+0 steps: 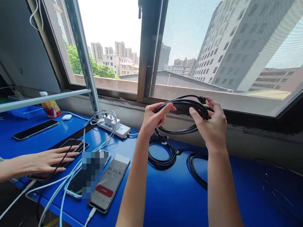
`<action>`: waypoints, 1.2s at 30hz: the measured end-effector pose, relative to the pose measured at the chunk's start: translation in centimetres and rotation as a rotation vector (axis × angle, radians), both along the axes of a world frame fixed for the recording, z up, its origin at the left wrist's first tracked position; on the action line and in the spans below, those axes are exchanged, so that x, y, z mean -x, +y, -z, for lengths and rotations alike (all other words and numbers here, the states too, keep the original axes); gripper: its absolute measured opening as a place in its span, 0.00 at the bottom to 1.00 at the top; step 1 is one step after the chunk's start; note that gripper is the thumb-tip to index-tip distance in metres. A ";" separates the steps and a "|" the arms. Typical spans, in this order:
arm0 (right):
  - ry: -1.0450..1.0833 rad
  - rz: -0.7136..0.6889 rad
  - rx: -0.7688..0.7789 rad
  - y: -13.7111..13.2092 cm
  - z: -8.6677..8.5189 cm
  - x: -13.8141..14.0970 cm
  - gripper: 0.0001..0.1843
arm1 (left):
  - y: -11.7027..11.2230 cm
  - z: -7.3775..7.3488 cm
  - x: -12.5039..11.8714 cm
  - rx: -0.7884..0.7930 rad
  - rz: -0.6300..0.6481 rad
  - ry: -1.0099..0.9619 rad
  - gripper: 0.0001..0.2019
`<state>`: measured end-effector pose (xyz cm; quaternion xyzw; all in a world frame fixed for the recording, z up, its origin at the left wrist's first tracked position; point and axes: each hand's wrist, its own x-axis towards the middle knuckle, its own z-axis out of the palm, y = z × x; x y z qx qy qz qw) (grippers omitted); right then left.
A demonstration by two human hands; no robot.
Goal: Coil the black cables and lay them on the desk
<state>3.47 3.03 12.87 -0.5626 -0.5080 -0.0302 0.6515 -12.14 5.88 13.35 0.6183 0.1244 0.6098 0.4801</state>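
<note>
Above the blue table, a coiled black cable is held up between my two hands in front of the window sill. My left hand pinches the left side of the loops, its fingers curled round them. On the right side, my right hand grips the bundle between thumb and fingers, close to a dark plug end. Below the raised coil lies a second coiled black cable. A third black coil rests to its right, partly hidden behind my right forearm.
Left of my arms lie a phone showing a timer, another phone and white charging cables. Another person's hand rests on phones there. A power strip stands by the wall, near a metal shelf post.
</note>
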 end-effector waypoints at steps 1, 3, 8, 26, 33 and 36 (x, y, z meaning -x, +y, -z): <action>-0.023 -0.003 -0.005 -0.1 0.0 0.0 0.32 | 0.0 0.0 0.1 0.006 0.000 0.000 0.25; -0.048 -0.014 -0.017 -0.1 0.0 0.0 0.31 | 0.1 0.0 0.3 0.021 -0.004 0.009 0.26; -0.118 -0.069 -0.073 -0.1 0.1 0.0 0.34 | 0.3 0.0 0.8 0.030 0.020 0.026 0.27; -0.122 -0.052 -0.198 -2.5 -1.2 2.0 0.18 | 0.8 -0.1 -0.3 0.087 -0.149 -0.250 0.24; 0.149 -0.259 -0.036 -3.4 -2.1 3.1 0.24 | 1.5 0.6 -0.9 0.105 -0.123 -0.173 0.29; 0.288 -0.564 0.063 -3.6 -2.7 4.0 0.26 | 1.4 0.7 -1.4 0.180 -0.063 -0.147 0.27</action>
